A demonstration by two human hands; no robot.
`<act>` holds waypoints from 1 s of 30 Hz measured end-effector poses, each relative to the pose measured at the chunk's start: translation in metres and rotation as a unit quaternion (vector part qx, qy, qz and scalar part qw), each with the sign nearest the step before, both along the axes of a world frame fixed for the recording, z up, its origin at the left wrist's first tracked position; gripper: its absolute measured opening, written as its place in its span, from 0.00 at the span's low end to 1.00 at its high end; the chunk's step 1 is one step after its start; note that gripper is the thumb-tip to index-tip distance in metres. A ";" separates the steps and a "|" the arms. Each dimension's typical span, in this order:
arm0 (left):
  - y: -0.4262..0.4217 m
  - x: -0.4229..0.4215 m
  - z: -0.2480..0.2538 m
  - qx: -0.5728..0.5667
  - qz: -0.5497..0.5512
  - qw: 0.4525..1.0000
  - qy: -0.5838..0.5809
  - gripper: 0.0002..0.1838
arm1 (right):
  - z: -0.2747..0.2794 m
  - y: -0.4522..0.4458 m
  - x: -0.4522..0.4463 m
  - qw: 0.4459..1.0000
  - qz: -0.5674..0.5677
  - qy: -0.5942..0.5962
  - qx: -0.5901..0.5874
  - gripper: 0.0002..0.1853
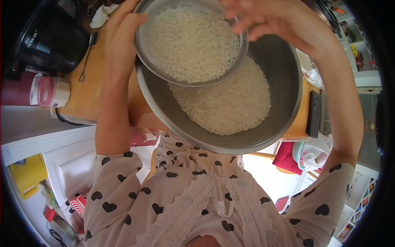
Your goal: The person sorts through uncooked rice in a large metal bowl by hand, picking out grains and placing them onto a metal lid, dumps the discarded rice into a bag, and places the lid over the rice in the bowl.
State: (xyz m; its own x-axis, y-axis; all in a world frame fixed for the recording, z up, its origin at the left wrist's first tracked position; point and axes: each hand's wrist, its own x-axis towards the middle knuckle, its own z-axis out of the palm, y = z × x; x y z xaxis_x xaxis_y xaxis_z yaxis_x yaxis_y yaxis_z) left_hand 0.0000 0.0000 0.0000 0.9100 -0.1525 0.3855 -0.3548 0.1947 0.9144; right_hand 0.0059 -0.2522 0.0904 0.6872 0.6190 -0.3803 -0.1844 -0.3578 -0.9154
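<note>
A shallow metal bowl (187, 80) full of white rice grains (193, 43) is held over a large steel basin (158, 92). My left hand (127, 24) grips the bowl's left rim, its thumb along the edge. At the bowl's upper right, my right hand (257, 18) has its fingers spread and slightly blurred; whether they touch the rim I cannot tell. More rice (226, 105) lies heaped on the basin's floor, partly hidden under the bowl.
On the wooden table (78, 101) at left stand a black appliance (51, 39) and a jar with a pink band (51, 90). A thin long-handled tool (87, 57) lies beside them. To the right is a dark phone (314, 113), with a plastic bag (314, 152) lower down.
</note>
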 end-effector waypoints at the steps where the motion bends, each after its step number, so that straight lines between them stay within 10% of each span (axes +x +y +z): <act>1: 0.002 0.002 -0.001 -0.017 -0.024 1.000 0.005 0.32 | -0.005 -0.011 -0.004 0.992 -0.003 -0.086 -0.093 0.19; 11: -0.006 0.000 -0.003 -0.001 0.028 0.999 -0.025 0.31 | -0.061 -0.015 -0.050 0.823 0.195 -0.236 -0.479 0.15; 20: -0.010 -0.003 0.001 0.017 0.043 0.998 -0.036 0.31 | -0.036 0.028 -0.071 0.943 0.175 0.002 -0.282 0.17; 23: -0.008 0.003 -0.004 -0.008 0.042 0.998 -0.052 0.32 | -0.077 0.006 -0.058 0.906 0.130 -0.281 -0.287 0.18; 30: 0.003 0.007 -0.006 -0.034 -0.004 0.999 -0.008 0.32 | -0.084 0.013 -0.084 0.923 0.180 -0.271 -0.205 0.17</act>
State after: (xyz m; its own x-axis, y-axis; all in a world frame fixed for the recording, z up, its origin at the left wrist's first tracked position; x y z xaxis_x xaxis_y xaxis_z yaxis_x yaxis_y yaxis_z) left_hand 0.0073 0.0029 -0.0058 0.9029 -0.1327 0.4090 -0.3668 0.2584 0.8937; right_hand -0.0782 -0.2394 0.0066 0.6231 0.7245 -0.2948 0.4587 -0.6437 -0.6125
